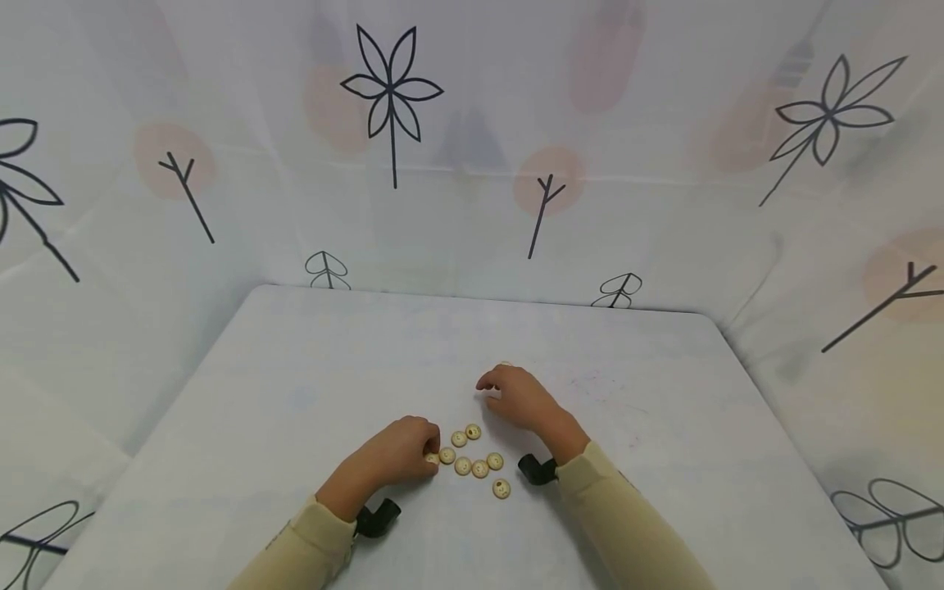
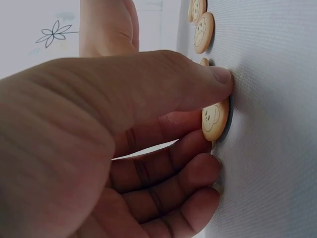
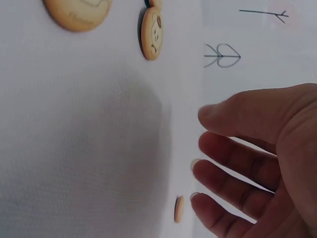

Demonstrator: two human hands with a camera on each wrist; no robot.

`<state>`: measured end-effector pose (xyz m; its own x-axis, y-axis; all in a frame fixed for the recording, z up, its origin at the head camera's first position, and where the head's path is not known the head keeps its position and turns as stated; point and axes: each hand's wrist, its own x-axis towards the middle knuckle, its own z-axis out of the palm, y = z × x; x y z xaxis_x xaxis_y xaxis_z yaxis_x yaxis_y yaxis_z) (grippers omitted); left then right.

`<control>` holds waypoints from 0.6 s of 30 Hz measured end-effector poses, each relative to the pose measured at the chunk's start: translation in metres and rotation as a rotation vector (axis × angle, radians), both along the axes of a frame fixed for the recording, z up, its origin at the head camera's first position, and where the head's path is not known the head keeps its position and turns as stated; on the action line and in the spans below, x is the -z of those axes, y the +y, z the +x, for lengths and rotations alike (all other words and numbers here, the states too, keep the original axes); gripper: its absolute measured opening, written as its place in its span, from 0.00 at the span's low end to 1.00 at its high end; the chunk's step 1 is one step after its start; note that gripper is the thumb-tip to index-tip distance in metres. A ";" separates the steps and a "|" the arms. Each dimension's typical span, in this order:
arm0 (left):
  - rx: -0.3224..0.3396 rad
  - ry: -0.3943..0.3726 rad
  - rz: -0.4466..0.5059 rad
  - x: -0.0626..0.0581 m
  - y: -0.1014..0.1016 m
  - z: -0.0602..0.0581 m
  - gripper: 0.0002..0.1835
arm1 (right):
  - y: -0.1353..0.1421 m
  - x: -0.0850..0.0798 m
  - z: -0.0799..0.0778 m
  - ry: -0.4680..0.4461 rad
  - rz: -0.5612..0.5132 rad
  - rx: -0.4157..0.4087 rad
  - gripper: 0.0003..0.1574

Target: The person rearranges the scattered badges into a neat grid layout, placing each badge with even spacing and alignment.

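My left hand (image 1: 401,451) pinches a small round wooden disc (image 2: 215,121) with a cartoon animal drawn on its face. The thumb lies over its edge and the fingers curl at its other side, close against the white tabletop. My right hand (image 1: 519,399) is held above the table further back, fingers loosely bent and nothing between them. In the right wrist view a lone disc (image 3: 179,209) lies beyond its fingertips. Between the hands lie several more discs, among them a pair (image 1: 466,435) behind a bent row (image 1: 480,469), and a single disc (image 1: 501,489) nearest the front.
The white table (image 1: 295,352) has rounded far corners and faint pinkish marks (image 1: 601,393) at its right. A pale cloth (image 1: 472,106) with line-drawn flowers and twigs hangs around the back and sides. Black wrist cameras (image 1: 379,518) sit under both wrists.
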<state>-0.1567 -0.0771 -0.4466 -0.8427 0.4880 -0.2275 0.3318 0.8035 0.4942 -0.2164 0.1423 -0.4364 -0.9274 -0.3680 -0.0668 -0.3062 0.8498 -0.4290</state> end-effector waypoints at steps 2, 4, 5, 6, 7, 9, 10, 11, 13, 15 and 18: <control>0.002 0.000 -0.002 0.001 0.000 -0.001 0.06 | 0.000 0.000 0.002 -0.010 0.006 -0.008 0.15; 0.005 0.000 -0.001 0.001 0.000 -0.001 0.06 | -0.001 0.000 0.005 -0.017 0.016 -0.019 0.15; 0.006 0.000 -0.004 0.001 0.001 -0.001 0.06 | -0.001 0.000 0.006 -0.019 0.015 -0.027 0.16; 0.007 0.000 -0.005 0.001 0.001 -0.001 0.06 | -0.001 0.000 0.007 -0.019 0.014 -0.037 0.16; 0.006 -0.003 -0.006 0.001 0.001 -0.001 0.06 | -0.001 0.000 0.008 -0.018 0.012 -0.046 0.16; 0.004 -0.007 -0.004 0.001 0.001 -0.001 0.06 | -0.001 0.000 0.010 -0.017 0.002 -0.067 0.16; 0.002 -0.008 -0.002 0.000 0.002 -0.001 0.06 | -0.001 0.000 0.012 -0.016 -0.003 -0.079 0.15; 0.001 -0.009 -0.002 0.000 0.002 -0.001 0.06 | -0.001 0.000 0.013 -0.021 -0.012 -0.087 0.15; 0.001 -0.010 0.001 0.000 0.002 -0.001 0.06 | -0.001 0.000 0.014 -0.035 -0.021 -0.100 0.15; 0.003 -0.008 0.003 0.000 0.002 -0.001 0.06 | -0.001 0.001 0.016 -0.044 -0.024 -0.113 0.15; 0.007 -0.002 -0.004 0.000 0.001 -0.001 0.06 | -0.002 0.002 0.018 -0.057 -0.025 -0.129 0.15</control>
